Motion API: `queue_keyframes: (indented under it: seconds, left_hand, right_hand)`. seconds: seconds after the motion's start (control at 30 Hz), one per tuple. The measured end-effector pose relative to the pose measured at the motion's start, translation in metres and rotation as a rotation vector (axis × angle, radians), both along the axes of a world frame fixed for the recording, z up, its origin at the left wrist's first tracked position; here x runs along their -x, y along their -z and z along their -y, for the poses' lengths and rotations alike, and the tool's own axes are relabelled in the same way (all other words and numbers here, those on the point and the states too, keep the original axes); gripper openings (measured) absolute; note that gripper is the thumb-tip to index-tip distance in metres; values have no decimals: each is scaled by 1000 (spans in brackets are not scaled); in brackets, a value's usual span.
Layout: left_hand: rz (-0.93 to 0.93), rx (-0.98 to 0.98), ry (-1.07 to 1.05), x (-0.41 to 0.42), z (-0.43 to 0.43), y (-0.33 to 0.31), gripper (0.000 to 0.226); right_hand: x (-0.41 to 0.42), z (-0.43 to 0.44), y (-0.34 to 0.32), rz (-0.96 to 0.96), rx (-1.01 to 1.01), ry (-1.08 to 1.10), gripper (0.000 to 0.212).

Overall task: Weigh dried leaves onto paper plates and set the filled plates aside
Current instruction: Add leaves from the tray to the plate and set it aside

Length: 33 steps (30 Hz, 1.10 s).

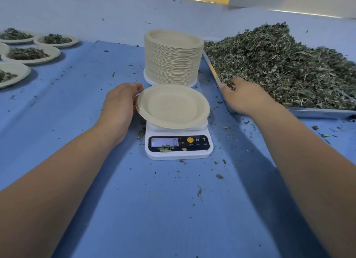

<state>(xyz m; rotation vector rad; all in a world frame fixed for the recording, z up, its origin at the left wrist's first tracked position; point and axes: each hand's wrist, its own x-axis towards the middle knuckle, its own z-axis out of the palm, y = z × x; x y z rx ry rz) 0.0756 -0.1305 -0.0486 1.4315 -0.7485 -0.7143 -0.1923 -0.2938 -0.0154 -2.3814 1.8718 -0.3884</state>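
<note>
Dried leaves are lying heaped in the tray at the right of the frame, and my right hand is curling round a pinch there. My left hand is steadying the empty plate on the scale for filling; whether it is gripping or only touching, I cannot tell.

**Writing on the scale only**

The white scale carries all the lettering here. Its lit display reads 0. Right of the orange button stand the letters M and T, with tiny Chinese characters beneath, too small to read. The printed line under the display, perhaps ending 厨房秤, is partly covered by leaf crumbs.
</note>
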Motion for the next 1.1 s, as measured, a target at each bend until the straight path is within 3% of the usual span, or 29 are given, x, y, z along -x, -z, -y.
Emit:
queue_keyframes:
  seconds: [0.1,0.23,0.33,0.5,0.67,0.87,1.1]
  left_hand:
    - [-12,0,-13,0,0,1,28]
    - [4,-8,-23,-2,2,4,31]
    - [31,-38,-30,-4,3,4,36]
    - [42,-21,-21,-6,3,7,35]
    - [56,-45,-28,-8,9,9,31]
    - [34,-13,-28,-2,2,4,39]
    - [32,-1,-24,-2,0,3,38]
  right_hand:
    - [1,-1,1,-57,147,62,71]
    - [6,21,-5,-94,-298,201,96]
    - [1,26,-9,19,-529,81,89]
    - [-11,16,-6,-101,-250,50,78]
    - [-10,-1,6,-50,-36,-35,56]
    - [-17,16,-2,-201,-217,52,108]
    - [-33,54,-10,-128,-189,-130,89]
